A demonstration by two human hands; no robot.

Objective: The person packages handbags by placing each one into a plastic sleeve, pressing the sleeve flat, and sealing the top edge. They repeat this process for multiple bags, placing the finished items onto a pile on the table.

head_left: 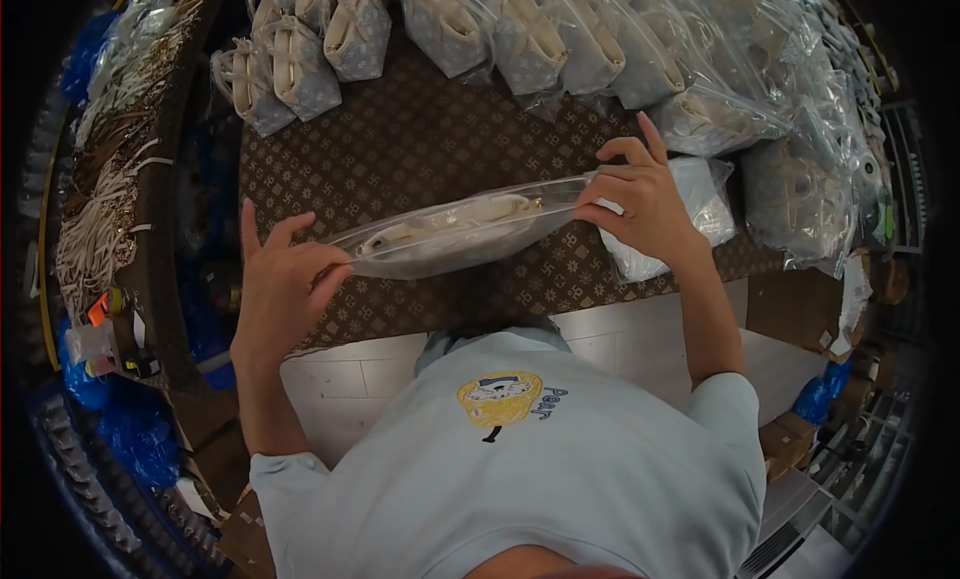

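Observation:
A clear plastic zip bag [420, 262] is stretched out between my two hands above the table's near edge. Inside it lies a pale handbag [460, 219], partly blurred by the plastic. My left hand [285, 284] pinches the left top corner of the plastic bag between thumb and fingers. The right top corner is pinched in my right hand [637, 201], with some fingers raised. Just beyond my right hand, a stack of flat clear plastic bags [705, 194] rests on the table.
The table [400, 129] has a brown patterned cover. Several pale handbags [357, 34] stand along its far side, and several bagged handbags [720, 114] crowd the right. Straps [105, 214] hang at the left. Blue plastic [140, 444] and cardboard boxes [795, 309] are lower down.

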